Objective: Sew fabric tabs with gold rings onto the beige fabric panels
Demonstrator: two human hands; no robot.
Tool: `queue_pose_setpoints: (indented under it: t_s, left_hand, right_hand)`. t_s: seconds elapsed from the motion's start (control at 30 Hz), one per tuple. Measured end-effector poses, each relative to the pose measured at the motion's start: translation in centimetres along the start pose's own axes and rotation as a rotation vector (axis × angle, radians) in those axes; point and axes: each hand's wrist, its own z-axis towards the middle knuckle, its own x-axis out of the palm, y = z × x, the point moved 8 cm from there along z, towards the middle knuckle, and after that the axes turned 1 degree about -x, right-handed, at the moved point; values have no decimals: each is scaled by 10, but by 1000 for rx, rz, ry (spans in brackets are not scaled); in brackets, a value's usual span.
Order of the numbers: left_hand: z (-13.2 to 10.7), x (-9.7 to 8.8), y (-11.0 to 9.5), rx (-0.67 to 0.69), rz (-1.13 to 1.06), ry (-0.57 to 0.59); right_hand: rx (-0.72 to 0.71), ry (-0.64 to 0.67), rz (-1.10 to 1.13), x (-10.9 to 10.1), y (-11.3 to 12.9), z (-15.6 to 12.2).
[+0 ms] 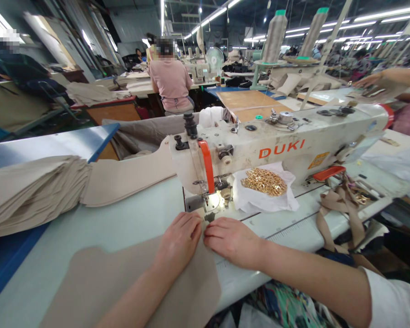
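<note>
A large beige fabric piece (123, 269) lies on the sewing table under my left forearm, its upper corner drawn up to the needle area. My left hand (181, 239) pinches this corner, fingers bent and closed. Opposite it, my right hand (234, 243) grips the same edge, its fingertips pressed together. Just beyond both hands is the lit needle area of a white sewing machine (276, 152) with a red guard over its front. What lies between the fingertips is partly hidden.
Stacked beige panels (37, 187) are at the left, with another beige panel (130, 175) beside them. Gold metal rings (264, 181) sit on white cloth against the machine. Beige straps (341, 214) hang at the right. A person in pink (169, 82) sits farther back.
</note>
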Motion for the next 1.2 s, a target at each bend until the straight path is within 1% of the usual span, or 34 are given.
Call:
queue_pose_setpoints:
  t_s: [0.17, 0.33, 0.5, 0.73, 1.0, 1.2]
  left_hand:
    - [1, 1, 1, -10, -7, 1]
    - [-1, 3, 4, -32, -34, 2]
    - [-4, 6, 8, -58, -52, 22]
    - [-6, 4, 8, -92, -82, 34]
    - [-6, 1, 5, -74, -79, 21]
    - [-3, 3, 5, -74, -74, 24]
  right_hand:
    - [6, 2, -18, -1, 0, -1]
    - [23, -15, -94, -6, -2, 1]
    - [26, 15, -156, -7, -6, 5]
    - [24, 8, -151, -4, -6, 5]
    - [24, -7, -202, -4, -4, 4]
    - [19, 22, -182, -4, -7, 6]
